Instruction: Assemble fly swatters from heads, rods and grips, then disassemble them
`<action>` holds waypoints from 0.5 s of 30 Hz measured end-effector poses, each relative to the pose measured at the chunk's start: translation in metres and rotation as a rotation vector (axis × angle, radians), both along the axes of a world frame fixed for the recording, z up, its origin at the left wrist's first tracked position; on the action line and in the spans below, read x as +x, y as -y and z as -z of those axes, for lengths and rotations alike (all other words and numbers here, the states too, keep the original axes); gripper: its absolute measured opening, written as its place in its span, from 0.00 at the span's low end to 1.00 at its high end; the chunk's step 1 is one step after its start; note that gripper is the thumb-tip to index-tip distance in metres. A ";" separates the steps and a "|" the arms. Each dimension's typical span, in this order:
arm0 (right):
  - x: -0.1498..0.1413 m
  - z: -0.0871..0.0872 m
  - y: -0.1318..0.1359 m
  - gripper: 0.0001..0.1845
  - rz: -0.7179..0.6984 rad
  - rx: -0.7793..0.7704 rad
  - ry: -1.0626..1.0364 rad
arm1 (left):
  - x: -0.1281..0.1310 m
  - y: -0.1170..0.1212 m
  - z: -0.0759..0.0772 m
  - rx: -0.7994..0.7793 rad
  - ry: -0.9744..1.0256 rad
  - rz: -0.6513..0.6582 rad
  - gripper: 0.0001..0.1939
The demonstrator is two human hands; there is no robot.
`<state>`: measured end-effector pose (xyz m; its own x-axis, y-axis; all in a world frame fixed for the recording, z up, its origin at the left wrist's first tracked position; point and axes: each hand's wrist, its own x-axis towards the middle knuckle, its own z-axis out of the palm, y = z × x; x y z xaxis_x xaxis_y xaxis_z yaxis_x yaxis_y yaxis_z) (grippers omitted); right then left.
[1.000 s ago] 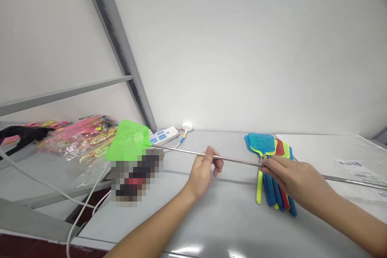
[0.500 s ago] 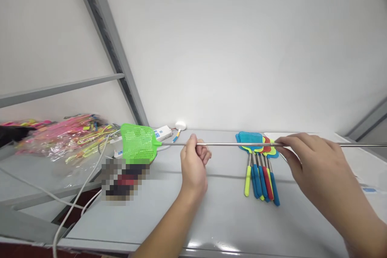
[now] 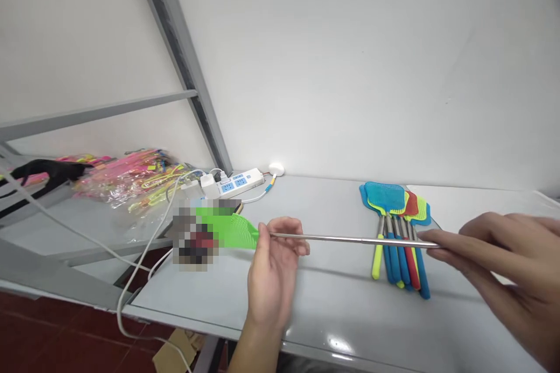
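Observation:
I hold a green fly swatter with a long, thin metal rod level above the grey table. My left hand grips the rod just behind the green mesh head, fingers curled round it. My right hand pinches the rod further right, near its other end, which my fingers hide. Under the rod lies a bundle of several fly swatters with blue, red and yellow-green heads and handles.
A white power strip with plugs and white cables sits at the table's back left. Pink and yellow packaged goods lie on the left shelf beside a grey metal frame post. A blurred-out patch sits near the swatter head.
The rod has become much shorter; my hands have come lower and the green head has slid right, toward my left hand, which now sits just behind it.

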<state>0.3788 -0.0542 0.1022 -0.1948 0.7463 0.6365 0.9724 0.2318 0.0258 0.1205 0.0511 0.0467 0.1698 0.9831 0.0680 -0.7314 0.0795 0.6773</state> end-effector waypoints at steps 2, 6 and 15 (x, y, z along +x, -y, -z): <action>-0.002 0.018 0.000 0.12 0.071 -0.001 -0.077 | 0.007 0.002 0.004 -0.032 0.040 -0.050 0.20; -0.003 0.053 -0.001 0.12 0.065 -0.021 -0.086 | 0.022 0.008 0.009 -0.155 0.143 -0.103 0.17; -0.005 0.075 0.000 0.09 0.141 0.040 -0.126 | 0.018 0.000 0.009 -0.273 0.252 -0.276 0.12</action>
